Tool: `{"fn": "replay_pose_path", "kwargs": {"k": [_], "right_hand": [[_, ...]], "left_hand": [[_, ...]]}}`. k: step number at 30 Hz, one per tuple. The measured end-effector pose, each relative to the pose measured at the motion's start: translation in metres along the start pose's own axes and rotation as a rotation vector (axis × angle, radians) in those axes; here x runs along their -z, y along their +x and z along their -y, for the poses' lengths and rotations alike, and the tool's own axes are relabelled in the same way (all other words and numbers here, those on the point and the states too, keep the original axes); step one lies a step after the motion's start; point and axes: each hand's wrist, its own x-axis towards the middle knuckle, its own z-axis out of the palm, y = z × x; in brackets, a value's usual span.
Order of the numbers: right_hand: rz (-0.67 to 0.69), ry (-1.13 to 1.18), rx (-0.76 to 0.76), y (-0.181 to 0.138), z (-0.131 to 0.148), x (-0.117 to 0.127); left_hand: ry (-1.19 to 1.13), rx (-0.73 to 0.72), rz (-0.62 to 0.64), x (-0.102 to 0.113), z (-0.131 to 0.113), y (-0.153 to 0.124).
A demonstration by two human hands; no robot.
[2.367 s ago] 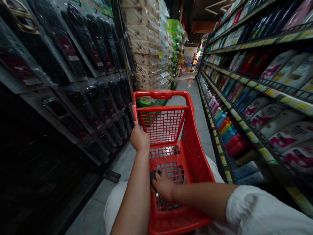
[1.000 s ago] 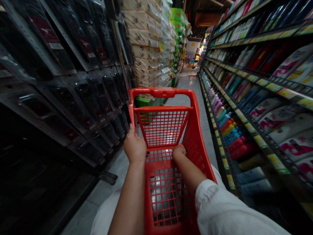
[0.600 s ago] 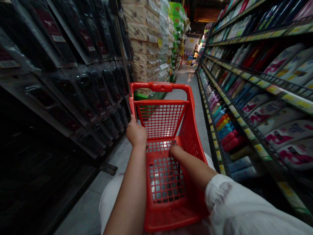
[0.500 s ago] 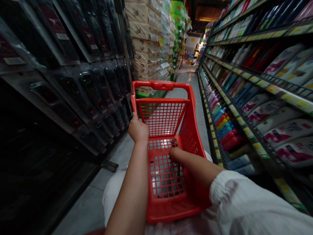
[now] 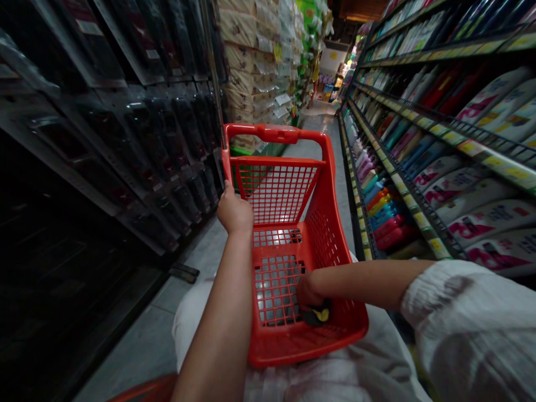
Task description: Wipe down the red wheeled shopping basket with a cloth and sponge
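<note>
The small dark item (image 5: 320, 316) with a yellow patch lay on the mesh floor of the red cart (image 5: 335, 223), in its near right corner. Our right hand (image 5: 309, 290) sat right on top of it, touching it. The fingers were tucked under the knuckles and out of sight, so we could not tell whether they had closed on the item or only rested there. Half a second earlier that hand had been farther up the floor, near the step below the back grid. It had since drawn back toward us and to the right, which brought it down onto the item.

Our left hand (image 5: 233, 212) had not shifted. It stayed wrapped around the cart's left post, just under the handle (image 5: 274, 133), in a firm closed grip.

Bottles (image 5: 460, 184) filled the shelves on our right, close to the cart. Dark hanging packets (image 5: 167, 139) lined the rack on our left. Wrapped stacks of tissue (image 5: 247, 84) stood farther down the aisle.
</note>
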Motion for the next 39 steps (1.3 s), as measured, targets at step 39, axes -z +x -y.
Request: {"fn": "replay_pose_path", "kwargs": {"k": [39], "right_hand": [[0.163,0.229,-0.175,-0.068,0.064,0.01]], "left_hand": [[-0.09,0.029,0.017,-0.001,-0.004,0.001]]}}
